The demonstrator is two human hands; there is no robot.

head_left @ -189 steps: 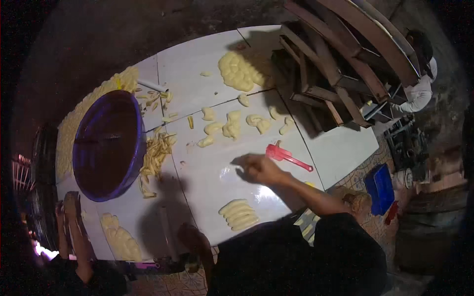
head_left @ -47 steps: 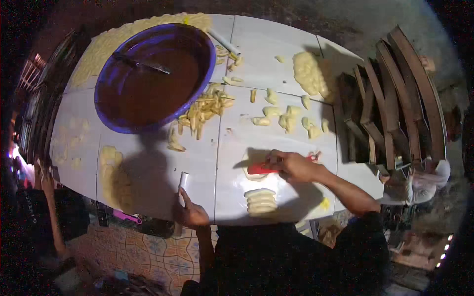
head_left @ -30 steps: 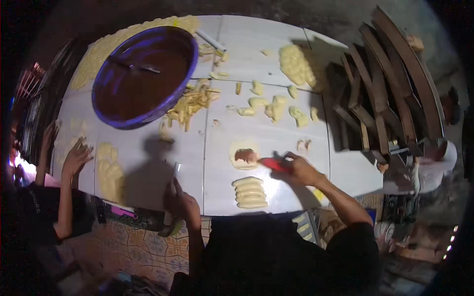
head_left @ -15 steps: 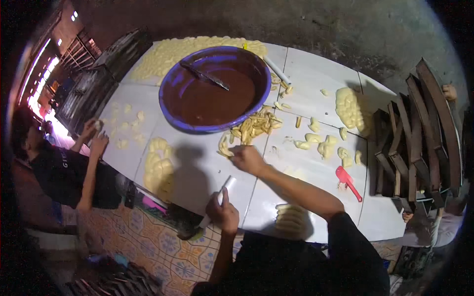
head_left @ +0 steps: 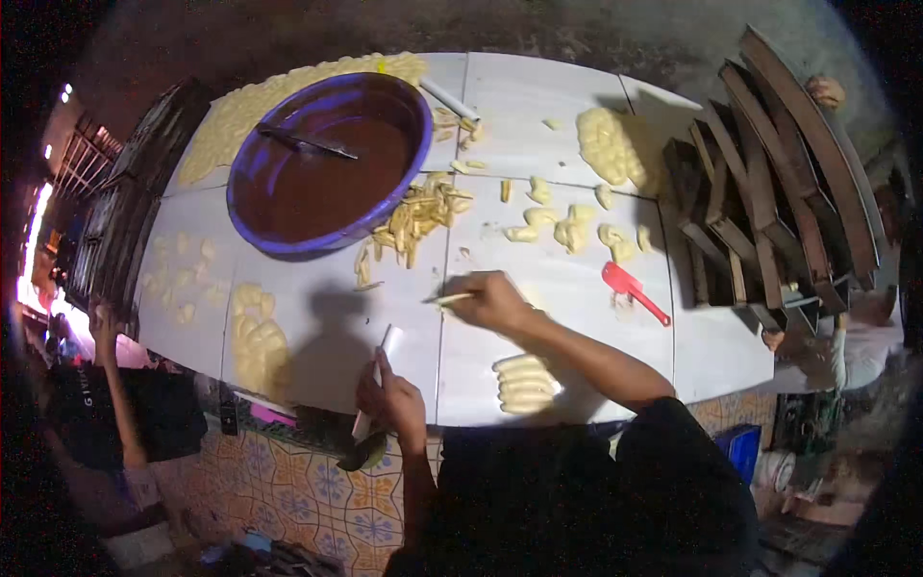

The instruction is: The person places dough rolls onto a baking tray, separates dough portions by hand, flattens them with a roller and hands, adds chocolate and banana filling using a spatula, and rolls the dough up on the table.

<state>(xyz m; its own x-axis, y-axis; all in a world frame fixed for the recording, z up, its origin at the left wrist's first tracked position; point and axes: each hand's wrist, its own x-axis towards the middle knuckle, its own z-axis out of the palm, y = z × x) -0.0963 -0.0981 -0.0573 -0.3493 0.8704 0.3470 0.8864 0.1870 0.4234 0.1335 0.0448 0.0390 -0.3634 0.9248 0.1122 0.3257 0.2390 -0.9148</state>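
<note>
My left hand [head_left: 394, 402] is closed around a white rolling pin [head_left: 391, 338], held slanting over the table's near edge. My right hand [head_left: 488, 303] pinches a slim pale strip [head_left: 450, 299], apparently a fruit slice, above the middle of the table. A pile of yellow-brown strips [head_left: 415, 219], which look like banana slices, lies beyond it beside a large purple basin [head_left: 426, 144] of brown batter or paste. Just right of my body sits a row of pale dough rolls [head_left: 524, 385]. Loose dough pieces [head_left: 574, 229] lie farther off.
A red scraper [head_left: 635, 291] and a flattened dough mass [head_left: 608, 144] lie at the right. Stacked dark metal pans [head_left: 769, 183] stand at the right edge, a person's hand [head_left: 825, 91] behind them. At left, another person [head_left: 120, 394] stands near more dark stacks [head_left: 135, 197]. Dough [head_left: 260, 351] lies left.
My view has shifted, so the table sits farther left and higher. My right hand has drawn away from the pile with a strip. The person at left has moved their hand from the dough pieces.
</note>
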